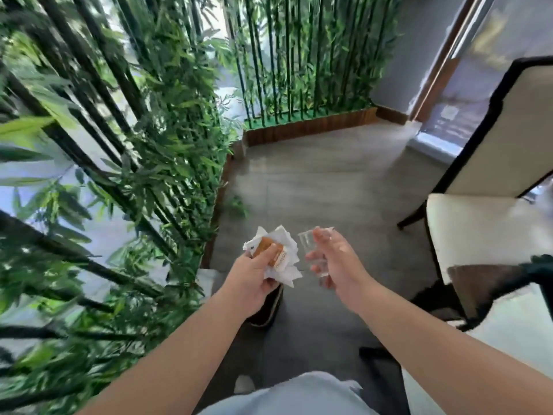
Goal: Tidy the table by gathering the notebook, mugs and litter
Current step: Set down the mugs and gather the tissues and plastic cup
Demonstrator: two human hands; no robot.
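The litter is split between both hands, held out in front of the body above the floor. A crumpled white paper napkin (pixel 284 259) with an orange-and-white wrapper (pixel 273 253) on top sits in the left hand (pixel 254 280), whose thumb presses down on the wrapper while the fingers close beneath the paper. Just beside it, not touching, a clear plastic cup (pixel 314 250) is gripped in the right hand (pixel 338 262), fingers curled around its side, its rim tilted toward the napkin. Both forearms are bare.

Below the hands lies a grey tiled floor (pixel 314 175), with a dark shoe (pixel 269 307) showing under the left wrist. Tall green bamboo plants (pixel 134 145) fill the left side and the far end, set in a wood-edged planter (pixel 308 127). To the right stands a cream-cushioned chair (pixel 478 235) with a dark frame, and near it the corner of a dark tabletop (pixel 484 283). The view is somewhat blurred.
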